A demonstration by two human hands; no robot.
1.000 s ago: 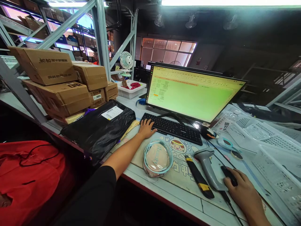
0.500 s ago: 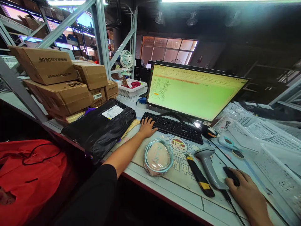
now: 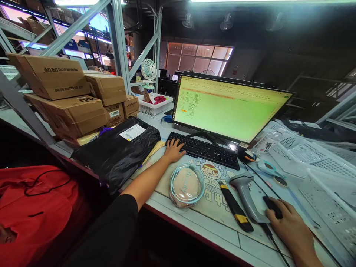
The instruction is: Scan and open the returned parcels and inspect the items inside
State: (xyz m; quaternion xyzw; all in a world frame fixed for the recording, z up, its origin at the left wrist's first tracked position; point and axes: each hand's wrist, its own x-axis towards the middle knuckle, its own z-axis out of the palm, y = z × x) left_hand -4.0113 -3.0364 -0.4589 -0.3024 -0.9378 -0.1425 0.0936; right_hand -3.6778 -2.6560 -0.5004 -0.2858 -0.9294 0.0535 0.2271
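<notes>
My left hand [image 3: 173, 151] rests with fingers spread on the left end of a black keyboard [image 3: 207, 150]. On the right, my right hand [image 3: 290, 220] is curved over a black computer mouse [image 3: 273, 207]. Beside the mouse lies a grey barcode scanner [image 3: 247, 196] with its cable running toward the desk's front edge. A black and yellow utility knife [image 3: 236, 207] lies left of the scanner. In front of the keyboard sits a round clear pouch with light blue trim [image 3: 187, 185], something beige inside. Behind the keyboard, a monitor [image 3: 225, 107] shows a green spreadsheet.
Cardboard boxes [image 3: 75, 115] are stacked at the left, behind a black plastic parcel [image 3: 119, 148] with a white label. White baskets [image 3: 311, 154] and a tape roll [image 3: 268, 167] stand at the right. Further back are another white basket [image 3: 155, 108] and a small fan [image 3: 148, 69].
The view has shifted very slightly. Both hands stay where they were, on the keyboard and the mouse.
</notes>
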